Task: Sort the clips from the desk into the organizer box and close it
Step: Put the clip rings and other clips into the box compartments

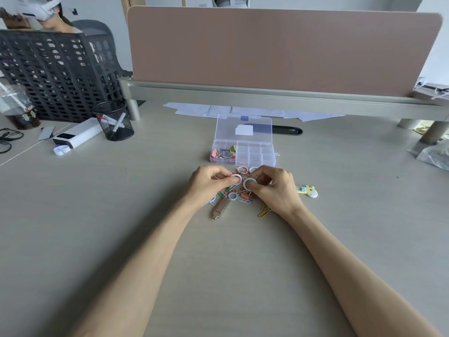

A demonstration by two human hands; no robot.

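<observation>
A clear plastic organizer box (255, 155) stands open on the desk, its lid (243, 127) raised at the back. Binder clips (223, 152) fill its left compartment. Just in front lies a pile of coloured paper clips and ring clips (239, 197). My left hand (209, 182) pinches a pink ring clip (236, 178) above the pile. My right hand (274, 187) pinches a mint-green ring clip (249, 184) beside it. The two rings nearly touch. A blue ring clip (232, 196) and yellow paper clips (264, 210) lie on the desk.
A USB stick (220, 209) lies left of the pile and a yellow giraffe-shaped clip (308, 190) to the right. A mesh pen cup (113, 120), white device (77, 136) and black crate (56, 74) stand far left. A pink divider panel (279, 49) runs behind the box.
</observation>
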